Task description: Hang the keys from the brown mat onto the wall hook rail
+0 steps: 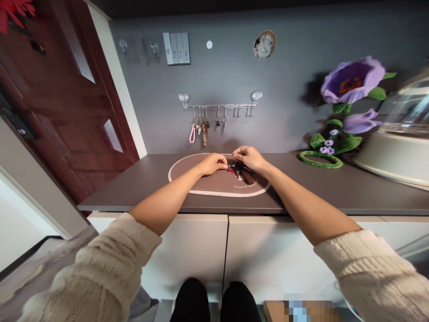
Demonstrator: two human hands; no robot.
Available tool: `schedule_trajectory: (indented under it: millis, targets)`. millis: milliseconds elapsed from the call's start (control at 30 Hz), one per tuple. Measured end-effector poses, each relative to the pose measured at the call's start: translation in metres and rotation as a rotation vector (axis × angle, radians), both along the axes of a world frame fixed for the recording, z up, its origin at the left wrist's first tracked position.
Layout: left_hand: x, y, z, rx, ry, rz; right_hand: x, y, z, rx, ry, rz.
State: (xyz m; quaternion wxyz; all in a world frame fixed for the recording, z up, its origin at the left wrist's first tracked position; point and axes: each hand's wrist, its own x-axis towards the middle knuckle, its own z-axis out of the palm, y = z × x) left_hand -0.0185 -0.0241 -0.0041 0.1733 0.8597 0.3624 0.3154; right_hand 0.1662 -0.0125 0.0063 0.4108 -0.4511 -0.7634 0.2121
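Over an oval brown mat (208,183) with a pale rim, my left hand (213,164) pinches the metal ring end of a bunch of keys (238,167). A small red piece shows beside those fingertips. My right hand (250,158) is curled over the other side of the bunch, thumb and fingers close together; exactly which part they grip is partly hidden. Black pieces sit under its palm, and a brown strap-like fob (247,178) lies toward me on the mat.
On the grey wall, a clear hook rail (219,106) carries several keys and a pink loop (192,133). A purple artificial flower (353,82) and a cream domed appliance (398,154) stand on the right of the dark counter (134,179). A dark red door (67,89) is at left.
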Motion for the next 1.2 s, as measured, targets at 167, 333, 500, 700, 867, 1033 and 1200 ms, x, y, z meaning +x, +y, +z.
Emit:
schedule_trajectory:
  millis: [167, 333, 500, 700, 867, 1033, 1200]
  targets:
    - [-0.002, -0.001, 0.002, -0.08, -0.119, 0.004, -0.001, -0.002, 0.001, -0.025, 0.069, 0.024]
    - [-0.001, -0.001, 0.004, -0.198, -0.246, 0.006, -0.002, -0.003, 0.001, -0.03, 0.08, 0.039]
    - [0.001, 0.0, 0.005, -0.299, -0.397, 0.001, -0.002, -0.002, 0.0, -0.032, 0.047, 0.044]
    - [0.002, 0.001, 0.01, -0.319, -0.503, 0.03, -0.005, -0.001, 0.0, -0.046, 0.077, 0.088]
    - [0.0, 0.001, 0.014, -0.303, -0.606, 0.04, -0.008, -0.01, 0.005, -0.059, 0.104, 0.12]
    - [-0.002, 0.003, 0.015, -0.313, -0.67, 0.052, -0.011, -0.017, 0.008, -0.096, 0.198, 0.188]
    - [-0.003, 0.003, 0.018, -0.33, -0.756, 0.036, -0.013, -0.02, 0.009, -0.133, 0.267, 0.279]
